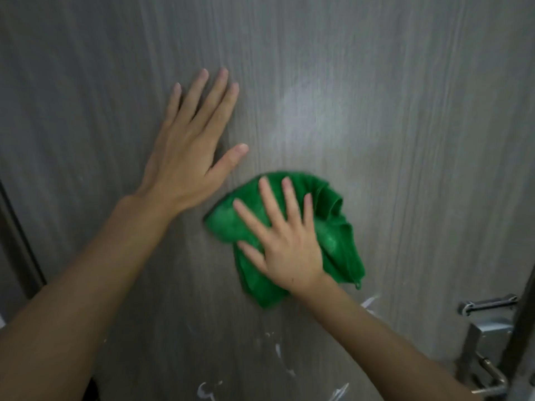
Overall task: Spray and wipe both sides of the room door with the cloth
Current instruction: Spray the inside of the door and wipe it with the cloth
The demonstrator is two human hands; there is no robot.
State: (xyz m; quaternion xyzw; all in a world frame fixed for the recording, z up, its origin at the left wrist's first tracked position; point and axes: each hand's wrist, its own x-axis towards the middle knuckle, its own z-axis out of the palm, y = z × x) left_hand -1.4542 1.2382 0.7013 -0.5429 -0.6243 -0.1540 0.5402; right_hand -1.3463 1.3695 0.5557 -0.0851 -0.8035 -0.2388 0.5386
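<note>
A grey wood-grain door [376, 111] fills the view. My left hand [191, 146] lies flat against it with fingers straight and spread, up and to the left of the cloth. My right hand [283, 235] presses a crumpled green cloth [333, 227] against the door, fingers spread and straight over it. Foamy white streaks [278, 351] of spray sit on the door below the cloth. A pale sheen [312, 117] shows on the surface above the cloth. No spray bottle is in view.
A metal door handle and lock plate [486, 337] sit at the lower right, by the door's edge. The dark door frame [17, 241] runs along the lower left.
</note>
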